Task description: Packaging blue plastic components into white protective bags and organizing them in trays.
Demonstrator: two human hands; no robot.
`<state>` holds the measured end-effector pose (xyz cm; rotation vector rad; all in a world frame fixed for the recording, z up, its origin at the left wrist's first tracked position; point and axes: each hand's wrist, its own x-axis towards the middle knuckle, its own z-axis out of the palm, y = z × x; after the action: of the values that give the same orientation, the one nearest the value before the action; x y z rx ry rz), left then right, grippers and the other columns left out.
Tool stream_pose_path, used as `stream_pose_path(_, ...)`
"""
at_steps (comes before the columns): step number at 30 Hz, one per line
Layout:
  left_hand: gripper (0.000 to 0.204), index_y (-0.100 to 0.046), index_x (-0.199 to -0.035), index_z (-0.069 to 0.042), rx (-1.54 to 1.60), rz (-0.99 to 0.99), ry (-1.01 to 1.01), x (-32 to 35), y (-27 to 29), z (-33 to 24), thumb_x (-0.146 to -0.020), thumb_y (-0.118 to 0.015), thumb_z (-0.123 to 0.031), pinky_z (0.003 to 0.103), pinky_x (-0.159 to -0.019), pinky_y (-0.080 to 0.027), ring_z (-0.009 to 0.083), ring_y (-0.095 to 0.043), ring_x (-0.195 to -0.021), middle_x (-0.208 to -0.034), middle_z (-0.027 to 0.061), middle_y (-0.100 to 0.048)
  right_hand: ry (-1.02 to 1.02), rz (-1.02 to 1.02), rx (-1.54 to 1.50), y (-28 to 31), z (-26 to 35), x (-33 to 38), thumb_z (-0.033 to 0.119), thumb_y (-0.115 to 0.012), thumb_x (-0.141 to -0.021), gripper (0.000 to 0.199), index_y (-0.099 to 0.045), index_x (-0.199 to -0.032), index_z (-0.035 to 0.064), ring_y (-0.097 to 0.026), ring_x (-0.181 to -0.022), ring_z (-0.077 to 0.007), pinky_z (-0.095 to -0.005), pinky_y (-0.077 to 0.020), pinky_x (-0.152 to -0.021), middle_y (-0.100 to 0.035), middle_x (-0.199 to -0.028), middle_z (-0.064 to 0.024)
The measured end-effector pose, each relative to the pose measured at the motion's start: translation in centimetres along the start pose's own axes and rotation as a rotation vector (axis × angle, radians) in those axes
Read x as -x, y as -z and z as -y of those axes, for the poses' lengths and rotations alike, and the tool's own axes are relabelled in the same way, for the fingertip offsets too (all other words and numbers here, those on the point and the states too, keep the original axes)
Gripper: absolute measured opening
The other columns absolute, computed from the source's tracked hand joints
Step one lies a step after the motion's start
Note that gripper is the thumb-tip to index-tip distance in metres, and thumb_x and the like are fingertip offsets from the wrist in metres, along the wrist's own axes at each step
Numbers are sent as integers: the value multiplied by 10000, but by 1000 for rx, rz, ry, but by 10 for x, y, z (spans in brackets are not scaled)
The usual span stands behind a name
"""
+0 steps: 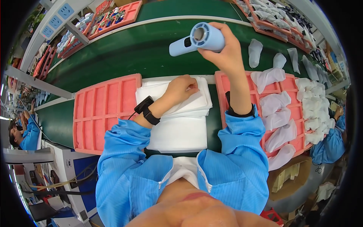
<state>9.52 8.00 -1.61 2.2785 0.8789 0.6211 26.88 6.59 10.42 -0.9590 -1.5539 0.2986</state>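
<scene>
My right hand (227,49) is raised over the green conveyor belt, fingers wrapped round the barrel of a light blue hair-dryer-shaped device (213,38). Its open round end shows, and its handle, with a dark patch, points left. My left hand (182,90) is over a stack of thin white sheets or bags (179,132), its fingers curled together. Whether a sheet is pinched between them I cannot make out. Right of my right arm, a pink foam tray (257,85) bears several white-wrapped items (276,103), their contents hidden.
Left of the stack lies a pink compartment tray (107,109). More wrapped items (255,53) lie on the green belt (143,49). Further pink trays (124,17) with parts stand across it. Co-workers in blue sit left and right; a cardboard box (293,179) stands at lower right.
</scene>
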Motion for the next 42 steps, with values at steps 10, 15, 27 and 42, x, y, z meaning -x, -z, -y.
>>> stream_pose_path(10, 100, -627, -857, -36, 695, -306, 77, 14, 95, -13, -868, -655, -132, 211, -650, -448, 68, -563, -719, -774, -5, -617, -240, 106, -383, 26, 0, -3, 17, -756, -640, 511, -562, -1113, 20, -585, -872, -114, -262, -486, -735, -617, -956, -8)
stream_pose_path(15, 86, -598, -927, -51, 817, -535, 42, 21, 107, -29, -901, -616, -131, 222, -693, -453, 93, -575, -748, -829, 12, -618, -174, 220, -317, -4, -5, 2, 21, -753, -637, 532, -561, -1133, 37, -586, -901, -134, -262, -487, -718, -615, -972, -25)
stream_pose_path(27, 76, -605, -959, -22, 768, -749, -156, 28, 83, -53, -884, -589, -16, 254, -725, -464, 124, -569, -814, -904, 38, -602, 213, 232, 286, -60, 13, 27, -49, -746, -600, 680, -534, -1235, 77, -592, -902, -301, -342, -518, -725, -545, -1066, -112)
stream_pose_path(42, 539, -544, -1185, -82, 160, -696, -121, 17, 81, -50, -691, -758, -42, 290, -700, -493, 177, -603, -856, -1011, 77, -567, -16, 168, 14, -58, 6, 26, 100, -771, -635, 690, -494, -1262, 24, -562, -993, -269, -335, -495, -771, -527, -1123, -144)
